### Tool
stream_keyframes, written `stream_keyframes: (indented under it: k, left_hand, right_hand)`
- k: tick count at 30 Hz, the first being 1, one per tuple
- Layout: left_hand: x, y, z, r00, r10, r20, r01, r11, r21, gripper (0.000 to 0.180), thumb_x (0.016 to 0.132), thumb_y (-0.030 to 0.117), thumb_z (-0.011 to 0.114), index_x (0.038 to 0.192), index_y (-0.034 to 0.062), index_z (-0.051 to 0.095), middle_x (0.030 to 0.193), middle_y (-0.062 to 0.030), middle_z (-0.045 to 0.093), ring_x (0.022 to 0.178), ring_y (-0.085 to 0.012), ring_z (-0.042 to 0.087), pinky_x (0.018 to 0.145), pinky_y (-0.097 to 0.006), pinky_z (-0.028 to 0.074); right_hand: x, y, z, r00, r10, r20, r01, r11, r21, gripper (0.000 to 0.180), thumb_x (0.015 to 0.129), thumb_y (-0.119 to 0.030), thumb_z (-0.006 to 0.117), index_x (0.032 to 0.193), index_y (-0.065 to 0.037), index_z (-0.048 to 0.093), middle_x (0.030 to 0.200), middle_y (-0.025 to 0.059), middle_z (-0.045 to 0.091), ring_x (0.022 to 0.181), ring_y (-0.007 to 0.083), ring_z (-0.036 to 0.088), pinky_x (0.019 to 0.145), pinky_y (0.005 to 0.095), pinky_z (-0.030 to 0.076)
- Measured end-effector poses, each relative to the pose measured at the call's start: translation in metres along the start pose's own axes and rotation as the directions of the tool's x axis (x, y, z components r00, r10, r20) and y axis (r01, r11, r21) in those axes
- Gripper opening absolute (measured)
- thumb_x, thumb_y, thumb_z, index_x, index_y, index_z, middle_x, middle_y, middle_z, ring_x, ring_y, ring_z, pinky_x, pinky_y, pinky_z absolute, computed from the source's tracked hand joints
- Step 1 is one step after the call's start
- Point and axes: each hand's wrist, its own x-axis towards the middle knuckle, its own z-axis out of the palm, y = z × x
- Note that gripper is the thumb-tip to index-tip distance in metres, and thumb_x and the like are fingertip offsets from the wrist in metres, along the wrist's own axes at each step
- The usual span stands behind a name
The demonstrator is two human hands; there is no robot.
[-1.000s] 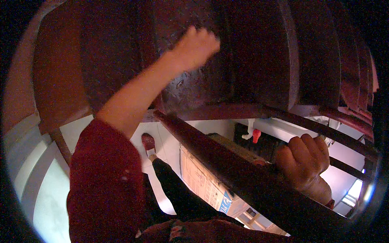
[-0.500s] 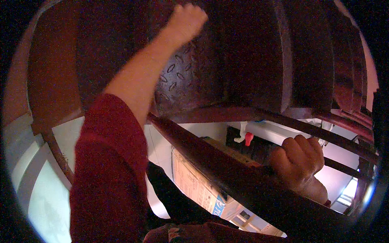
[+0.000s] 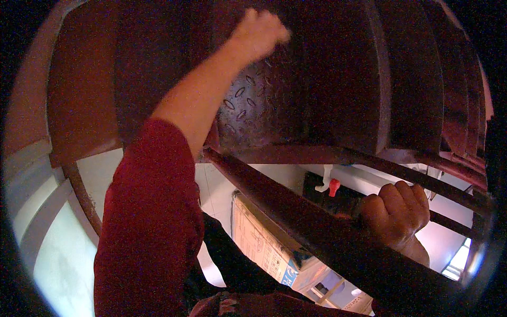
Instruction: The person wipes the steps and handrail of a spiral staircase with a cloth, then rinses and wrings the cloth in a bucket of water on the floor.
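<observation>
Left hand (image 3: 260, 33): motion-blurred, fingers indistinct; whether it holds anything cannot be told.
Right hand (image 3: 395, 212): fingertips hidden behind the dark railing bar (image 3: 317, 224) it wraps.
Cardboard box (image 3: 266, 244): partly covered by the bar; print too small to make out.
Red-capped white fitting (image 3: 331, 186): too small to identify.
Stair treads (image 3: 317, 79): upper steps lost in shadow at the fisheye rim.

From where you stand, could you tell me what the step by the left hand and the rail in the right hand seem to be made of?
The step looks like painted steel plate: raised diamond tread pattern, dull dark red coat. The rail under the right hand seems to be metal bar too, reddish-brown and rough, perhaps rusted or worn paint. The left hand is blurred.
</observation>
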Motion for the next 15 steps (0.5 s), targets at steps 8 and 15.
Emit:
stream_keyframes:
  k: [8,15]
  left_hand:
    - [-0.045,0.118,0.0,0.979,0.205,0.012,-0.201,0.966,-0.162,0.021,0.079,0.014,0.046,0.096,0.01,0.057,0.085,-0.0053,0.057,0.088,-0.025,0.052,0.071,-0.042,0.039]
    - [-0.117,0.021,-0.035,0.991,0.015,-0.134,-0.022,0.998,-0.051,0.017,0.076,0.012,0.048,0.085,0.0144,0.062,0.082,-0.0043,0.058,0.089,-0.0224,0.053,0.077,-0.043,0.04]
  right_hand:
    - [-0.013,0.006,-0.016,0.998,0.057,0.031,-0.054,0.995,-0.078,0.022,0.039,-0.021,0.05,0.05,-0.01,0.035,0.048,0.004,0.031,0.041,0.0184,0.037,0.038,0.031,0.023]
    - [-0.021,0.017,0.021,0.986,-0.149,-0.075,0.141,0.985,-0.098,0.021,0.046,-0.018,0.059,0.057,-0.009,0.043,0.058,0.0064,0.044,0.051,0.0216,0.048,0.045,0.0329,0.035]
